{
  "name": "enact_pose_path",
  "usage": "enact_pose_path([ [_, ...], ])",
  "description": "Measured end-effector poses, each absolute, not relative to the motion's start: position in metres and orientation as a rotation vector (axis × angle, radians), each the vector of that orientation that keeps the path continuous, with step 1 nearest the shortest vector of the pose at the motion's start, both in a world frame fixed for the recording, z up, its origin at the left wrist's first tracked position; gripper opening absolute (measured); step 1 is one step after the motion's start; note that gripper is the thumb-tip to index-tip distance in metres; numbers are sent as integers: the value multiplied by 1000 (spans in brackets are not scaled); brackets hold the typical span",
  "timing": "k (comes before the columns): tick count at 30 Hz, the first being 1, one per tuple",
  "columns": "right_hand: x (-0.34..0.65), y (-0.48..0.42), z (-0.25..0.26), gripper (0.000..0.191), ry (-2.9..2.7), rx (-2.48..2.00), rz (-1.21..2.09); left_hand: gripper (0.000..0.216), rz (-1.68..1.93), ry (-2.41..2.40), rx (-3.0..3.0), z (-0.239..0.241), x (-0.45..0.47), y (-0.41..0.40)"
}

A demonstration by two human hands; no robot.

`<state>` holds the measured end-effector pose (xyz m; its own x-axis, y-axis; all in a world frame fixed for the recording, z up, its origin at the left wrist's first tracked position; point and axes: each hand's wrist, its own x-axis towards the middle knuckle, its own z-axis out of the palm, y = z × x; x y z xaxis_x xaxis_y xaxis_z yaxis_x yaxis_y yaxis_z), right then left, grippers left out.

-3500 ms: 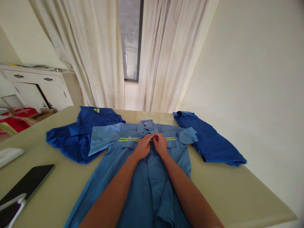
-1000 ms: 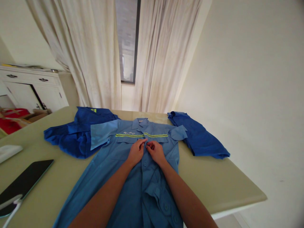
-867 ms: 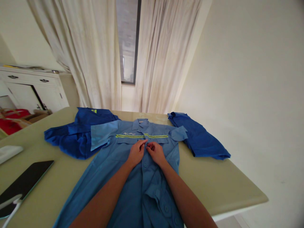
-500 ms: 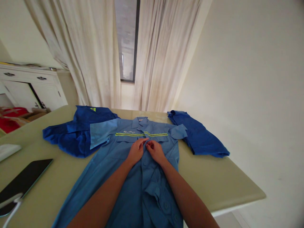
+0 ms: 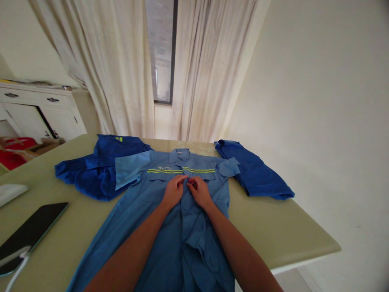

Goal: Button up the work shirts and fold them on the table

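Note:
A light-blue short-sleeved work shirt (image 5: 161, 231) lies spread face up, its collar at the far end. Yellow-green stripes and white lettering cross its chest. My left hand (image 5: 174, 190) pinches the front placket just below the chest stripes. Close beside it, my right hand (image 5: 199, 190) has its fingers curled and pinched on the placket's other side. Whatever button is between the fingertips is hidden. Farther down the front, a button (image 5: 185, 207) shows on the placket, and the cloth is rumpled at the lower right.
Darker blue garments lie on the table (image 5: 273, 231): a crumpled one (image 5: 97, 174) at left, a folded one (image 5: 255, 172) at right. A black tablet (image 5: 33, 231) with a white cable and a white object (image 5: 12, 194) are on the left. Curtains (image 5: 121, 73) hang behind.
Both hands stay at the same spot on the placket, with only slight finger movement. The shirt and the other garments lie as before.

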<state>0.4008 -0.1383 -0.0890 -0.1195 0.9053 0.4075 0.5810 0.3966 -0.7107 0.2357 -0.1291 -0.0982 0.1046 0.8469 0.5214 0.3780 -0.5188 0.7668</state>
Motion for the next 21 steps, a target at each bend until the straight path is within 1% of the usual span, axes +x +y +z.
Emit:
enact_pose_path([
  [4,400,-141,-84,13,-1882,-1299,383,49,1351,1227,1957,-95,236,-131],
  [13,400,-144,-78,18,-2037,-1328,219,60,1302,1167,2125,-98,238,-131],
  [21,404,-141,-83,18,-2003,-1338,199,69,1271,1049,2209,-100,237,-132],
])
